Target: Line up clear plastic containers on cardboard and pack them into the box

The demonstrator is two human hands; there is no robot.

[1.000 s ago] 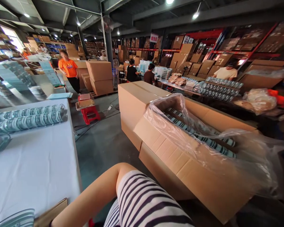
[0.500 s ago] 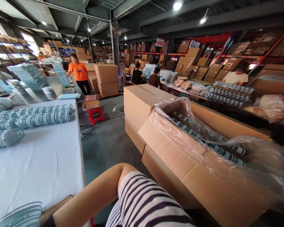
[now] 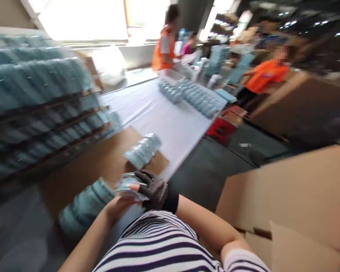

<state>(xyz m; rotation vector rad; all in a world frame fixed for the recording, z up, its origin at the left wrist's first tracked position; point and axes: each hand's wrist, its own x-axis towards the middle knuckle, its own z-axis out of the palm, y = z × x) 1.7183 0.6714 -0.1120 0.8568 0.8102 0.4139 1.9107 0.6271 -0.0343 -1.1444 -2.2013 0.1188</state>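
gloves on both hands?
No: the right hand wears a dark striped glove, while the left hand shows bare skin.

Packing wkshp/whse, prob.: lg brown cardboard boxes (image 3: 291, 189); white cloth-covered table (image 3: 175, 121) w/ rows of clear bluish vessels (image 3: 200, 99); ppl in orange tops (image 3: 265, 77).

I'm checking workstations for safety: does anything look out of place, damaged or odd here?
Nothing looks clearly spilled or broken, though blur could hide cracks. One oddity: the right hand wears a dark, striped fabric glove while the left hand looks bare, yet both hold clear, bluish, round glassware.
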